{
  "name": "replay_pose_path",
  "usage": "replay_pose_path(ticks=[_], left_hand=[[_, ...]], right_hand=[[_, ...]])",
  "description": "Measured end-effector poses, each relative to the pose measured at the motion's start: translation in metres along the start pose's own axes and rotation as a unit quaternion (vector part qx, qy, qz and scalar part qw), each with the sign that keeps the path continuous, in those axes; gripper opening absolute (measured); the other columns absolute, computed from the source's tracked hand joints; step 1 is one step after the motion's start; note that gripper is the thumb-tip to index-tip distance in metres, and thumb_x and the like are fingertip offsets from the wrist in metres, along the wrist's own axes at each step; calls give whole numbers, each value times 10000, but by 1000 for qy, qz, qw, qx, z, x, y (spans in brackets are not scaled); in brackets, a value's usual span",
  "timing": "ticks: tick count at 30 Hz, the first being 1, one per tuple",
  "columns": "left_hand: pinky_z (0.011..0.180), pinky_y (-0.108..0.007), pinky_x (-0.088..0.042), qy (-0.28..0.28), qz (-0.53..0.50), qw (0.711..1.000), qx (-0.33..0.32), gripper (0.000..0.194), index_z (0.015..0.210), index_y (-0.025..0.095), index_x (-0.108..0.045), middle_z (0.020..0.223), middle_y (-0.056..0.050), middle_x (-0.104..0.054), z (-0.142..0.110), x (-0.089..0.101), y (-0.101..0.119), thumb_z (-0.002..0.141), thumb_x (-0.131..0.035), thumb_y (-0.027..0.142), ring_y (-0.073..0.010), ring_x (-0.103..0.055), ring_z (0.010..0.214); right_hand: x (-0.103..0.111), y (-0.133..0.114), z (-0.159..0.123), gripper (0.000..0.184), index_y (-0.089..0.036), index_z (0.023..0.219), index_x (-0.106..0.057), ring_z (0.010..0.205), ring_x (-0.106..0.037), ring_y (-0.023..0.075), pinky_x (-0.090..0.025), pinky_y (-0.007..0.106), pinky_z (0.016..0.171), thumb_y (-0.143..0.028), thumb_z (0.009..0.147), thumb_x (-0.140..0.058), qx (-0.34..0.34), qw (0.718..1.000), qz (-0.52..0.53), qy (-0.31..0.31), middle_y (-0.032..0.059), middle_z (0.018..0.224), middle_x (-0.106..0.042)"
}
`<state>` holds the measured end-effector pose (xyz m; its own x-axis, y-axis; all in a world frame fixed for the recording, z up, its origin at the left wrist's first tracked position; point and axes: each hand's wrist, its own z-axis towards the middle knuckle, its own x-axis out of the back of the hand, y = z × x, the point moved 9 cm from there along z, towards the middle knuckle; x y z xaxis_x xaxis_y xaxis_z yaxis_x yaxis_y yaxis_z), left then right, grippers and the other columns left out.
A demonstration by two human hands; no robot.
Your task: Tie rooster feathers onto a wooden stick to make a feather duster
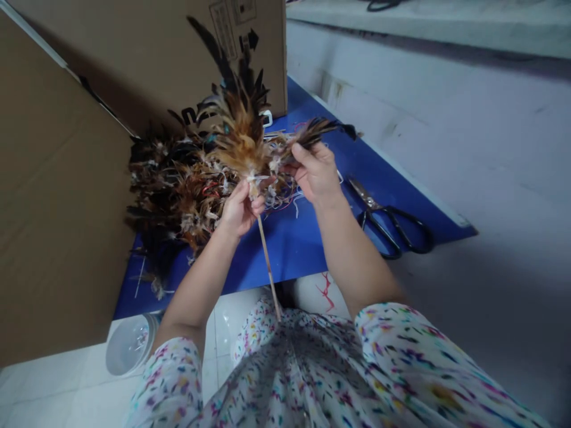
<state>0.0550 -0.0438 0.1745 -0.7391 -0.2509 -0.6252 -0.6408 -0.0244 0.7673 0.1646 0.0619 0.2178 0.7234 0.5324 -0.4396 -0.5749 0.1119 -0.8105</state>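
Note:
My left hand [241, 209] is closed around a thin wooden stick [268, 267] just below a tuft of brown and black feathers [238, 128] bound to its top. The stick slants down toward my lap. My right hand [314, 172] pinches a small bunch of dark feathers [314, 131] beside that tuft, fingers pressed together. Thin white and red threads [285, 199] hang between the two hands.
A heap of loose brown and black feathers [169, 196] lies on a blue sheet [307, 238]. Black-handled scissors [390, 223] rest on the sheet's right side. Cardboard boxes [57, 196] stand left and behind. A white round container [129, 345] sits on the tiled floor.

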Motion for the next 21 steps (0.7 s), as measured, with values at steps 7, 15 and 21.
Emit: replay_pose_path(ticks=[7, 15, 21], left_hand=[[406, -149, -266, 7, 6, 1000, -7, 198, 751, 183, -462, 614, 19, -486, 10, 7, -16, 943, -497, 213, -49, -379, 435], [385, -133, -237, 46, -66, 996, -30, 265, 700, 173, -394, 581, 54, -335, 5, 22, -10, 953, -471, 176, -33, -337, 424], [391, -132, -298, 58, -85, 992, -78, 307, 658, 167, -405, 550, 56, -324, 8, 29, -1, 953, -482, 191, -34, -351, 430]], right_hand=[[23, -3, 10, 371, -264, 955, -618, 1063, -664, 218, -602, 346, 767, -566, 747, -675, 22, 999, 22, 41, 12, 982, -691], [102, -22, 25, 375, -286, 946, -625, 1174, -600, 240, -594, 343, 715, -624, 836, -508, 85, 977, 8, 195, 65, 1004, -680], [119, -30, 15, 261, -280, 1041, -590, 973, -645, 168, -508, 254, 555, -467, 919, -455, 71, 958, 69, 269, 40, 1041, -673]])
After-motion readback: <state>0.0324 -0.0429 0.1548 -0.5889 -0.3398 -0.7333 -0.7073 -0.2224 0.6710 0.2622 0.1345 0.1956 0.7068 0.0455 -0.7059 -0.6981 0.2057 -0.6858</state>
